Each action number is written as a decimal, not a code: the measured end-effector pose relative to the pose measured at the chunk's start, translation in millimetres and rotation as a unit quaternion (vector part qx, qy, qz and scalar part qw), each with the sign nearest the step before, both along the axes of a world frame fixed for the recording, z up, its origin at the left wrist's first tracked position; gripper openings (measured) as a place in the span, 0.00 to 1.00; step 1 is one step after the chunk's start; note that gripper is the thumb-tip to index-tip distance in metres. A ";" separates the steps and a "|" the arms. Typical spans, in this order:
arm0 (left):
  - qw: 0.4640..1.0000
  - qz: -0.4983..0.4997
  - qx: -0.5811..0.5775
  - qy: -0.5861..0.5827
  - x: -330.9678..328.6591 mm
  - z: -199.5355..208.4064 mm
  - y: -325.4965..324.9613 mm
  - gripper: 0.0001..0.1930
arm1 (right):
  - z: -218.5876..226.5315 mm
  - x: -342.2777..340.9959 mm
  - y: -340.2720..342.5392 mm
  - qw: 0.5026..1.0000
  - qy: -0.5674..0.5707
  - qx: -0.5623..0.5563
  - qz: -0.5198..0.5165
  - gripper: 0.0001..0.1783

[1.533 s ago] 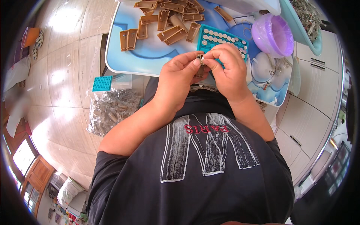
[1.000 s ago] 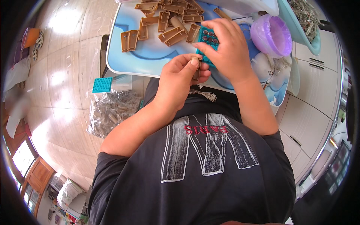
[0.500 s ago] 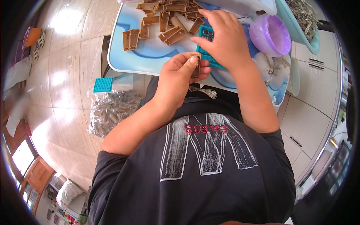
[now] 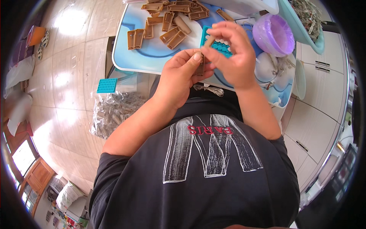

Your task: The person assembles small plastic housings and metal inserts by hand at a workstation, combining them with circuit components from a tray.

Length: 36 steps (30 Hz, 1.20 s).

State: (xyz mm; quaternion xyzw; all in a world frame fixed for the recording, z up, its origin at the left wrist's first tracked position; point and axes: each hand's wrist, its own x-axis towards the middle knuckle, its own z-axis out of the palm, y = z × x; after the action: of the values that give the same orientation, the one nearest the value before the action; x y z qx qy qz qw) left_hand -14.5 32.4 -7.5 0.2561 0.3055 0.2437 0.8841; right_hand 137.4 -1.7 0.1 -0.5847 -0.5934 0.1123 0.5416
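Observation:
My left hand [image 4: 183, 70] is closed around a narrow brown plastic shell half [image 4: 200, 65], held upright with its hollow side up and the thumb on its top end. Small parts sit inside it, too small to name. Just above and to the right, my right hand [image 4: 234, 53] pinches another brown plastic shell piece [image 4: 209, 41] between thumb and fingers, slightly blurred. Its lower end comes close to the held shell half; whether they touch I cannot tell. Behind my right hand lies a teal tray [image 4: 204, 31] with small round pieces, partly covered by the hand.
Several brown shell halves [image 4: 167, 21] lie scattered on the blue-and-white table [image 4: 152, 63]. At the right stand a purple lined bowl [image 4: 272, 36] and a light-green basin [image 4: 320, 44] of wired parts. A bundle of wire [image 4: 209, 90] rests by my lap; a plastic bag of parts [image 4: 114, 114] sits lower left.
My right hand has come back from the pile toward my left hand and now holds a brown shell piece. My left hand keeps its shell half in nearly the same place.

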 end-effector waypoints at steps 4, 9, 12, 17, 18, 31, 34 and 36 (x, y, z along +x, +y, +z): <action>0.999 -0.014 -0.028 -0.013 4.9 6.2 -1.6 0.11 | -6.5 -8.8 -34.3 0.997 0.062 -0.041 0.007 0.18; 0.999 -0.028 0.022 0.001 6.5 -3.2 -8.5 0.14 | 1.3 -7.0 -59.2 0.995 0.017 -0.094 -0.012 0.22; 0.996 -0.039 0.066 0.049 6.0 7.5 -12.9 0.14 | 18.4 -3.7 -68.6 0.985 -0.086 -0.146 -0.024 0.26; 0.994 -0.069 0.056 0.068 9.0 9.6 -13.9 0.15 | 21.4 3.0 -74.2 0.986 -0.105 -0.131 -0.013 0.31; 0.994 -0.066 0.042 0.075 9.5 10.4 -13.6 0.15 | 17.4 2.9 -75.4 0.992 -0.049 -0.111 -0.014 0.32; 0.997 -0.070 -0.027 -0.003 4.3 11.3 -12.5 0.18 | 0.0 -10.5 -72.6 0.995 -0.012 -0.096 0.018 0.35; 0.997 -0.068 -0.026 -0.008 4.5 11.2 -12.4 0.18 | 0.7 -10.9 -72.5 0.995 -0.014 -0.097 0.018 0.35; 0.997 -0.063 -0.036 -0.013 5.0 12.0 -12.5 0.18 | 0.0 -10.4 -73.3 0.995 -0.015 -0.093 0.016 0.35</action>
State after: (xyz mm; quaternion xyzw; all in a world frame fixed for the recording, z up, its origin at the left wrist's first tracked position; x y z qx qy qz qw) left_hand -9.5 19.9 4.5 0.2395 0.2858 0.1798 0.9103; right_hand 127.0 -75.0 0.1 -0.6246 -0.5978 0.1665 0.4742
